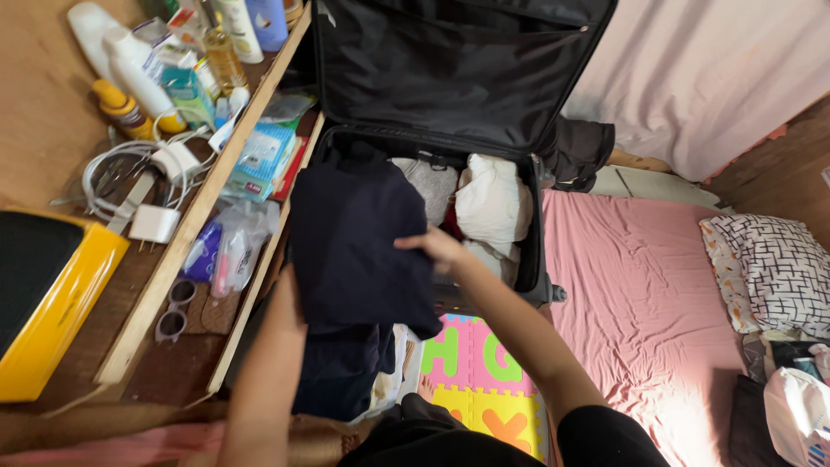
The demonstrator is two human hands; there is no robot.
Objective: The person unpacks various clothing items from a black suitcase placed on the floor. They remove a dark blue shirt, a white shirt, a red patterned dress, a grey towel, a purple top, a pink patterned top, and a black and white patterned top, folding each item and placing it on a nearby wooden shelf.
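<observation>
A dark navy garment (354, 251) hangs folded over the near edge of an open black suitcase (467, 78). My right hand (437, 246) grips its right edge, fingers closed on the cloth. My left hand is hidden behind the garment's left side; only the forearm (272, 363) shows, so its grip cannot be seen. Inside the suitcase lie white rolled clothes (494, 201) and a grey folded piece (430, 183), with something red between them.
A wooden shelf (173, 259) on the left holds bottles, white cables and chargers, small packets and purple sunglasses (175, 309). A yellow-edged case (52, 294) lies at far left. A pink mattress (640, 303), a patterned pillow (778, 264) and colourful foam mats (484, 372) lie to the right.
</observation>
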